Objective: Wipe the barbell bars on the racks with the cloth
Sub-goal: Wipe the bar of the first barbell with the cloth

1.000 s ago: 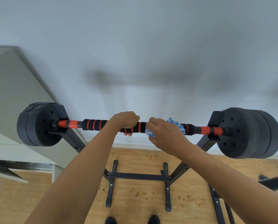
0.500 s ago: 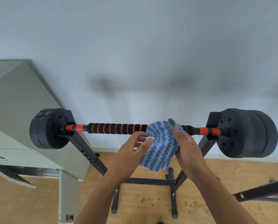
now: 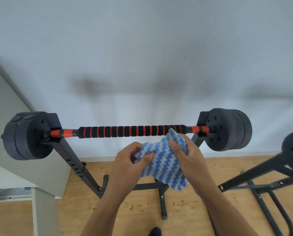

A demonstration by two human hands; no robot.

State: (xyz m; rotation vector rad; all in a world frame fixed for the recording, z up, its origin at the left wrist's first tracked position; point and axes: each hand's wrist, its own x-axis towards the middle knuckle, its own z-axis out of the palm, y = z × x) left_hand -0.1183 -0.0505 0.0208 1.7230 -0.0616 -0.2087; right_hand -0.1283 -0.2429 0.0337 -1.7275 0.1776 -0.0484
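In front of the racked barbell bar (image 3: 132,131), the cloth (image 3: 164,164) was held clear of it, pinched by the left hand (image 3: 131,160) and gripped by the right hand (image 3: 187,156), fingers curled.

Bare forearms, no sleeves, dark shoe (image 3: 155,231)

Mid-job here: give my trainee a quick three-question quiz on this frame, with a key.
1. True or false: the cloth is pressed against the barbell bar.
2. Which hands hold the cloth? A) left only B) right only C) both
3. Fill in: the bar rests on a black ____.

Key:
1. False; it is held in front of and below the bar.
2. C; the left hand and right hand each grip it.
3. rack.
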